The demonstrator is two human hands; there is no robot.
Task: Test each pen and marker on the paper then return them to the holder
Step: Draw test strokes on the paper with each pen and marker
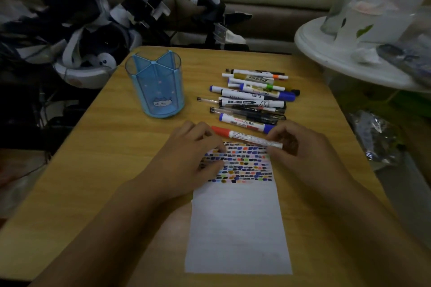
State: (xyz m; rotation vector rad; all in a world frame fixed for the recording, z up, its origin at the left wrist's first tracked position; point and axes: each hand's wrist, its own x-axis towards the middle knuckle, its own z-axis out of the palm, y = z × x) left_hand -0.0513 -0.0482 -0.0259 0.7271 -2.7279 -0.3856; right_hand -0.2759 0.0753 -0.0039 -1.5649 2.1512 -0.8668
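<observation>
Both hands meet over the paper [238,228]: the right hand [296,147] pinches the white barrel of a red-capped marker [245,136], fingers curled round it, while the left hand [193,154] has its fingertips at the cap end, pressing the sheet's far left. Light, stiff and smooth, the marker is best held mid-barrel. Further away lie the other pens [254,95]; one label reads "MARKER". At far left stands the blue holder [156,84], holding no pens.

Holder [156,86] left of pens [253,98] on table [93,170], paper [238,228] nearer.
</observation>
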